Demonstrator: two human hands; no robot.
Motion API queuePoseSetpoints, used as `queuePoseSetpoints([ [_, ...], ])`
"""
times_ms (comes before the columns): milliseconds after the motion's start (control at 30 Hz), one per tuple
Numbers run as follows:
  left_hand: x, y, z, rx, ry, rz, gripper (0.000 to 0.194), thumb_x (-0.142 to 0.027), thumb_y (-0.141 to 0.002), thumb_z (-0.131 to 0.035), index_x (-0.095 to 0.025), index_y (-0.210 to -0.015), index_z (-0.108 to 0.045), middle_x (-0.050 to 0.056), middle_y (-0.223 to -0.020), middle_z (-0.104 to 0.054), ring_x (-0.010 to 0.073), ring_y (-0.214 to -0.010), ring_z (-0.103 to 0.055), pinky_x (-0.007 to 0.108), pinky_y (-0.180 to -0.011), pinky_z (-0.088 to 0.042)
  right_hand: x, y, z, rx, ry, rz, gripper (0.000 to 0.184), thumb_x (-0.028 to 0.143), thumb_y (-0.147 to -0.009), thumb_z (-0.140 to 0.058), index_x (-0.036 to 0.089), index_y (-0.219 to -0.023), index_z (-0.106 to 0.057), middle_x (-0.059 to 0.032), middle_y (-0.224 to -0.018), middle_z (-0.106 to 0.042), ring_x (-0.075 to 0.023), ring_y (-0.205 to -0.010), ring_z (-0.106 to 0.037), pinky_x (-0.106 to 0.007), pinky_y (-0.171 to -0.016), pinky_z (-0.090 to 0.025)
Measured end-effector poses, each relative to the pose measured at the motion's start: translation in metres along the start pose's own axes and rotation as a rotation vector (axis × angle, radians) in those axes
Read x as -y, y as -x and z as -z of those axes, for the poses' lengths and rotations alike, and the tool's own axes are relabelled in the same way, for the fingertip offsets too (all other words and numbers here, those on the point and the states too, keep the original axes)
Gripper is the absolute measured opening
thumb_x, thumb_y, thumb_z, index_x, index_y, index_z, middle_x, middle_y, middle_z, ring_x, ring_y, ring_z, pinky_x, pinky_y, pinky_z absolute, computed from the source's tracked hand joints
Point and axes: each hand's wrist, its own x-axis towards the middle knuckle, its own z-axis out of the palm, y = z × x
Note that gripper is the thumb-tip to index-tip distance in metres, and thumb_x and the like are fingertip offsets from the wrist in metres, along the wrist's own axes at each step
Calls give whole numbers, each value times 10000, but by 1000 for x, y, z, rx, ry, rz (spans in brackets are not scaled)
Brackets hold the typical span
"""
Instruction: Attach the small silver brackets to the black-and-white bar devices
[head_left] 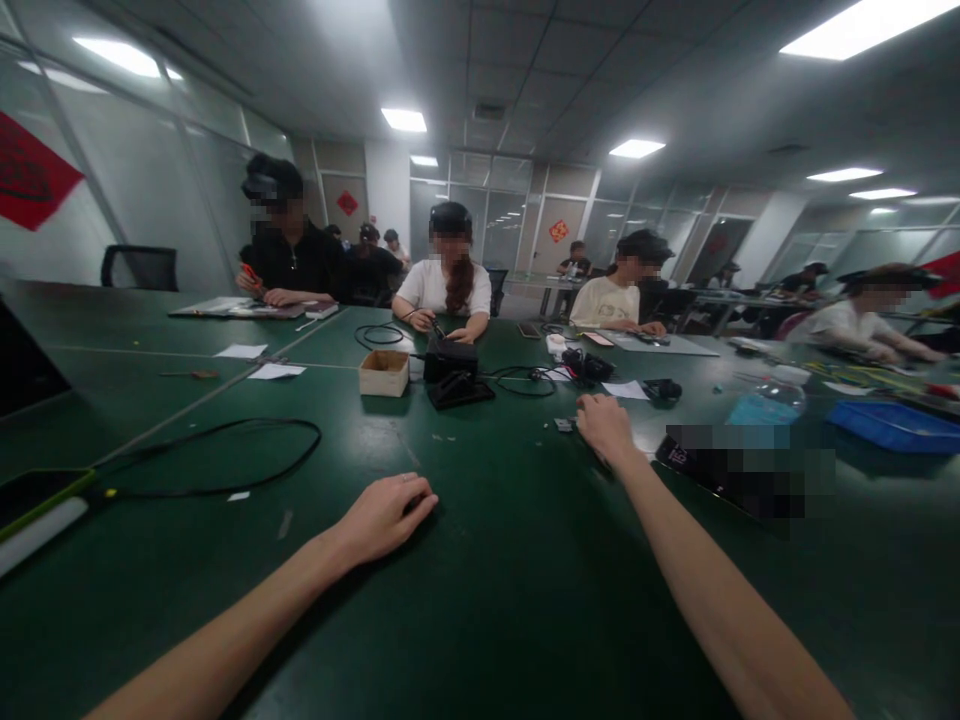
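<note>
My left hand (386, 512) rests on the green table (480, 610), loosely bent, with the thumb apart from the forefinger and nothing visible in it. Further forward and to the right, my right hand (606, 428) is closed, its fingers bent down towards the table. A dark edge shows beneath its palm, but I cannot make out what it is. Just left of those fingertips lies a small grey piece (564, 425). A black box-like package (694, 465), partly blurred out, sits to the right of my right wrist.
A small open box (384, 374) stands by a black device (450, 362). A black cable (300, 470) loops on the left. On the right are a water bottle (769, 400) and a blue tray (896, 428). Several people work across the table, including one in white (446, 290).
</note>
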Motion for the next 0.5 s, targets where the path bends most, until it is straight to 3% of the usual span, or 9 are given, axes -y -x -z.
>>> queuePoseSetpoints([
  [100,-2,1,1,-5,-3,15,304,-339,-943,-369,-163,-866,-604,51,-826,-618,171,-728,-578,279,-655,-436,-23,-3,-5,45,-13,-119,375,161,-876,-375,119,-1198,-564,-203,-1139,-573,-296,-1030,-543,-378,-786,-432],
  [200,-2,2,1,4,0,27,303,-338,-946,-368,-161,-872,-603,50,-828,-616,171,-732,-575,279,-655,-434,-38,-6,-14,127,-33,-140,372,157,-857,-410,147,-1174,-603,-172,-1107,-615,-261,-1001,-591,-338,-803,-437],
  [500,-4,1,2,4,-8,32,279,-322,-940,-384,-162,-868,-601,50,-817,-615,175,-736,-577,282,-668,-438,-46,-15,-32,225,-80,-139,411,157,-865,-423,125,-1251,-561,-163,-1191,-618,-233,-1073,-594,-300,-878,-429],
])
